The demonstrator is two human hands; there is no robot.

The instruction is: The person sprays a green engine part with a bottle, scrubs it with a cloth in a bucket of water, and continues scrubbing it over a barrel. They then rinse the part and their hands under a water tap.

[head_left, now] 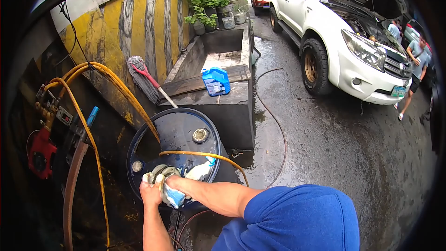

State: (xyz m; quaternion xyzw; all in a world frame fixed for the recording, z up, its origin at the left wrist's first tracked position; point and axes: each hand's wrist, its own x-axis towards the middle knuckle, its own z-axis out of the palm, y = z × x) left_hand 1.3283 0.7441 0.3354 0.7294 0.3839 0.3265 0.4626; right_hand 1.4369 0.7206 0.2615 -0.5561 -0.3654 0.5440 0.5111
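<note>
Head view: left hand [151, 191] curled on round grey part [164, 170], likely steadying it; right hand [174, 182] pressed close, fingers hidden, cannot tell grip. Blue-white cloth [175, 197] below; drum [179, 123] beneath, probably as handy support.

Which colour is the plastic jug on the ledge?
The jug is blue, clearest in the head view.

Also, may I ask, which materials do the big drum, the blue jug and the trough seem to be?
Drum: probably plastic, smooth and wet-shiny, with a moulded-looking rim.
Blue jug: likely glossy plastic, its handle seemingly moulded in.
Trough: looks like concrete, dull, grey and stained, with thick walls.
</note>
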